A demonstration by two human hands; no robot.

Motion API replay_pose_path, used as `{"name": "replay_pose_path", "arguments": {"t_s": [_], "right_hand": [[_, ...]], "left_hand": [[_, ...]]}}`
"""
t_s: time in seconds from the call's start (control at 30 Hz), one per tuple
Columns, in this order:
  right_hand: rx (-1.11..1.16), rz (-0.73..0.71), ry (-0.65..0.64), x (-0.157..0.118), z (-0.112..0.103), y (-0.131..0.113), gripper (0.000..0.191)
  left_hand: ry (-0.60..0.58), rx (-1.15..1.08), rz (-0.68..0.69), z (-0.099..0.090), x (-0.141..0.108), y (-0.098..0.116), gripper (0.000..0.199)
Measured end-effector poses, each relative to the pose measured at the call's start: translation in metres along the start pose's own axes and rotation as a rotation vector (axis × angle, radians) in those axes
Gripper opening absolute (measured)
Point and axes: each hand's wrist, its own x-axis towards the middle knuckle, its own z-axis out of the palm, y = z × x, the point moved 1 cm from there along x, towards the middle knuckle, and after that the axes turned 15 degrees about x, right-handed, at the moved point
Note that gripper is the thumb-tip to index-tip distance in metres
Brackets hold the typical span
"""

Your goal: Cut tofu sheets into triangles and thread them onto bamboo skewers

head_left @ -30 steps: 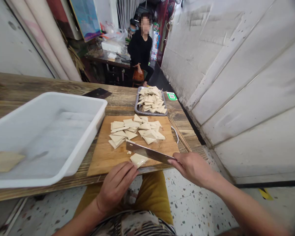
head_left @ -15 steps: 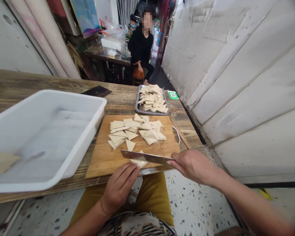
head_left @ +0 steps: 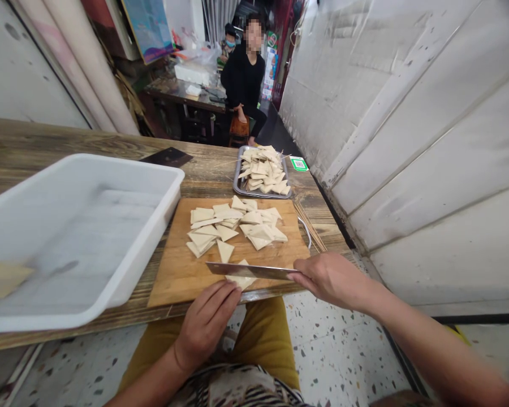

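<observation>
My right hand (head_left: 328, 280) grips a cleaver (head_left: 254, 271) by its handle. The blade lies across a pale piece of tofu sheet (head_left: 241, 281) near the front edge of the wooden cutting board (head_left: 178, 271), and a corner of that piece shows beyond the blade. With its fingers close together, my left hand (head_left: 210, 316) holds the near side of the same piece. Behind the blade lie several triangular tofu pieces (head_left: 224, 223), some stacked and overlapping. One single triangle (head_left: 225, 251) rests just past the cleaver's tip.
A large white plastic tub (head_left: 123, 271) with a tofu sheet (head_left: 4, 278) inside stands left. Behind the board, a metal tray (head_left: 236, 181) bears heaped skewered triangles. Thin wooden sticks (head_left: 311, 226) lie right of the board. A dark flat blade (head_left: 168, 157) lies behind the tub. A person (head_left: 246, 73) sits beyond the table.
The cleaver has shifted slightly left, and its handle end has risen a little with my right hand. More of the tofu piece shows below the blade. My left hand stays almost in place.
</observation>
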Motion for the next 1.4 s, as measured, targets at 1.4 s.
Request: {"name": "replay_pose_path", "arguments": {"t_s": [1.4], "right_hand": [[-0.113,-0.033,-0.093,0.011,0.014,0.004,0.029]], "left_hand": [[0.004,0.035,0.072,-0.006,0.01,0.0,0.047]]}}
